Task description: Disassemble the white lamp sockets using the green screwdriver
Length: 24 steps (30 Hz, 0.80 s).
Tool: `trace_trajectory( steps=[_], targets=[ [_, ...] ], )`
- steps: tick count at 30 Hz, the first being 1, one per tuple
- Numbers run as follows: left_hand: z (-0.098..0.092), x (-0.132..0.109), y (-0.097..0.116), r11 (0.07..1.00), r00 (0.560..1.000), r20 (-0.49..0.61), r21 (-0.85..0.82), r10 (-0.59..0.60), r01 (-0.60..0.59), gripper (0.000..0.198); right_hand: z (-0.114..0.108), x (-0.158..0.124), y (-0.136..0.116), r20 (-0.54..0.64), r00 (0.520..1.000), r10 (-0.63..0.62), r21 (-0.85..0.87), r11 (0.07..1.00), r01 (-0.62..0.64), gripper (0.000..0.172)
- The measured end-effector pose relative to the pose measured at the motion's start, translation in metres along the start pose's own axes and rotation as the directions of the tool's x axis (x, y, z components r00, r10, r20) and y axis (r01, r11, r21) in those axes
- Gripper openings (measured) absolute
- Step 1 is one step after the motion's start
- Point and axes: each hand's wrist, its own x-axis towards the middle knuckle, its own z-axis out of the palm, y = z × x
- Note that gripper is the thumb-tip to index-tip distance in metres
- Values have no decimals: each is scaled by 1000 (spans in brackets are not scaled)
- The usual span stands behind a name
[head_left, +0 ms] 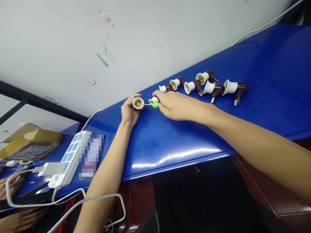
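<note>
Loose sockets (pixel 191 86) beside right hand (pixel 173 104); power strip (pixel 71 152), carton (pixel 36 140) leftward.

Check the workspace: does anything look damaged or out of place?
A white cable loops past the edge of the blue table, crossing in front of the left forearm, where it could snag. The wall has chipped-looking patches and a green streak marring its surface. The bulb-socket adapters show no obvious damage.
</note>
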Motion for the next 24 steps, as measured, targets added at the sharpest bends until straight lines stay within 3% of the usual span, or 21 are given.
trace_trajectory(
  steps=[12,20,24],
  targets=[
    [-1,1,-1,1000,1000,-5,0,5,-5,19,-1,0,-1,-4,1000,27,-9,1000,-27,43],
    [-1,1,-1,999,1000,15,36,0,0,19,4,3,2,6,999,-33,-27,999,34,39],
    [0,0,-2,1000,1000,13,31,6,-6,18,4,3,1,33,999,21,-42,999,-19,36]
  ],
)
